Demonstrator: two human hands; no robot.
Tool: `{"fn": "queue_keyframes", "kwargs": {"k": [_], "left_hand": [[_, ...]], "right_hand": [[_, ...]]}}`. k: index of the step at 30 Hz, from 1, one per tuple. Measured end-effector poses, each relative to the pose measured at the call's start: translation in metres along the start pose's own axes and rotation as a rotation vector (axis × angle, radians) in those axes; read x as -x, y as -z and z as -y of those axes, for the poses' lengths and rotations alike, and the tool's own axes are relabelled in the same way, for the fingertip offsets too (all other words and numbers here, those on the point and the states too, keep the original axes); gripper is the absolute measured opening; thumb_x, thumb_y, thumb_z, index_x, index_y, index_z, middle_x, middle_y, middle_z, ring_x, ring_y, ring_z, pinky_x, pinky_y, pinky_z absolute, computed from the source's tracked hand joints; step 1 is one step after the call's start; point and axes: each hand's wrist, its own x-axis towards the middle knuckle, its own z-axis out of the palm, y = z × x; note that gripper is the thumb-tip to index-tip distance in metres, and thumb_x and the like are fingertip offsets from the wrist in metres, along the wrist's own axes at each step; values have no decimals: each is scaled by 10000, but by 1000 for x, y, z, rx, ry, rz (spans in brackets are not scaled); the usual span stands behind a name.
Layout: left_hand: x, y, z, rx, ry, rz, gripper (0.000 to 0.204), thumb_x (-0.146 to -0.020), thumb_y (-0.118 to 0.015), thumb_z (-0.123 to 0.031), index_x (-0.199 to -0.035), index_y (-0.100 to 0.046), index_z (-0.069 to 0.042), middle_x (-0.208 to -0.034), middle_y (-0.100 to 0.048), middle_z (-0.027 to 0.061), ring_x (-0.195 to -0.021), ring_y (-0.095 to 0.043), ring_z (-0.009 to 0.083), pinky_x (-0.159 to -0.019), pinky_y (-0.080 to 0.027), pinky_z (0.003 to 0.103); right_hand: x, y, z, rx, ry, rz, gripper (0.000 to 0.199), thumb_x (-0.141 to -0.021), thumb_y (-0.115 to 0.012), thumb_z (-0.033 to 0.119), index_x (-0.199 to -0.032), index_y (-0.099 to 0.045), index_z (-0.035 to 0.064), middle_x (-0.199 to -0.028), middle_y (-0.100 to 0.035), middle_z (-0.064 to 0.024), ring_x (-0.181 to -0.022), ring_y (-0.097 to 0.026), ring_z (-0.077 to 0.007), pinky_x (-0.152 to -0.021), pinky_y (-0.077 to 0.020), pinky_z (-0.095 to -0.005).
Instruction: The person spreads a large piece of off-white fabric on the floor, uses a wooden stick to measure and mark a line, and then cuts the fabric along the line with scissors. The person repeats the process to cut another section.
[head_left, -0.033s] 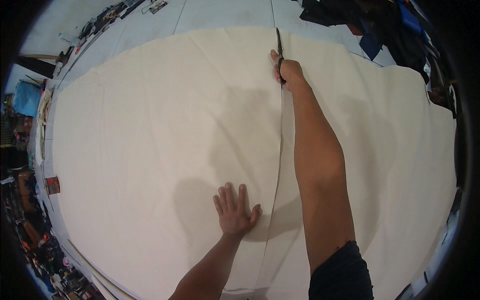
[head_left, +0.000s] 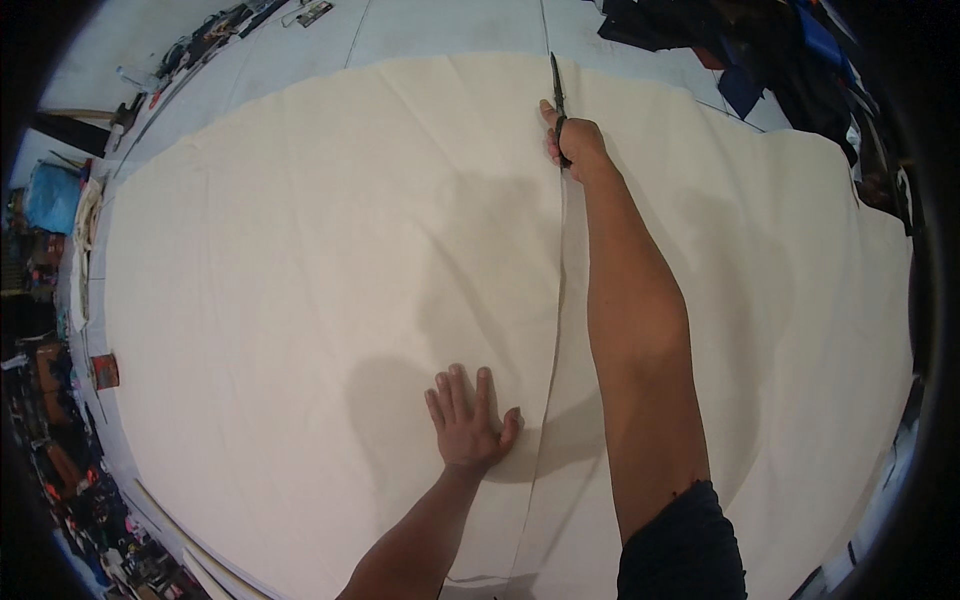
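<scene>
A wide sheet of cream fabric (head_left: 270,260) lies spread out beneath both my hands. My right hand (head_left: 578,143), arm stretched to the far side, is closed round the handles of dark scissors (head_left: 557,85). Their blades point away from me, with the tip by the fabric's far edge. A long cut line (head_left: 556,370) runs from the scissors back toward me, between my arms. Left of that line, my left hand (head_left: 470,428) rests flat on the fabric with its fingers spread and nothing in it.
Dark cloth pieces (head_left: 730,40) are heaped at the far right. Along the left lie a blue bag (head_left: 52,197), a small reddish box (head_left: 105,371) and a jumble of small items. Pale tiled floor (head_left: 440,28) shows beyond the fabric.
The scissors' tip sits very slightly farther away and to the left. Both hands stay in nearly the same place.
</scene>
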Motion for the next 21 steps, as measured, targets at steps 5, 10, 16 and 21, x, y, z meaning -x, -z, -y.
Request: {"fn": "queue_keyframes", "kwargs": {"k": [5,10,16,21], "left_hand": [[0,-2,-3,-14,-32,-9,763,-828,-577,-454,-1445,-336,-76,-1509,-175,305,-1413,-136,477,-1130,-72,609],[1,-4,1,-5,13,-4,769,-829,-589,-440,-1458,-326,-84,-1512,-181,297,-1413,-145,471,-1130,-81,608],[3,-6,2,6,-35,-98,763,-841,-575,-443,-1468,-315,-94,-1509,-203,288,-1407,-164,470,-1126,-91,612],[4,-9,1,-20,-70,-157,760,-860,-561,-462,-1477,-303,-101,-1509,-210,281,-1405,-171,465,-1129,-97,606]], "right_hand": [[51,15,-12,-180,253,-174,516,-880,-642,490,-634,-511,56,-530,-493,-40,-437,-461,-152,-439,-373,-292],[244,57,-128,-186,375,-364,214,-937,-613,240,-927,-497,61,-760,-497,13,-652,-484,-86,-558,-424,-245],[580,133,-301,802,201,-736,564,-889,-653,366,-1204,-442,-52,-1032,-525,-149,-949,-533,-289,-861,-428,-430],[643,124,-365,973,20,-753,615,-844,-665,364,-1197,-450,-92,-1089,-539,-235,-1062,-504,-412,-939,-374,-493]]}}
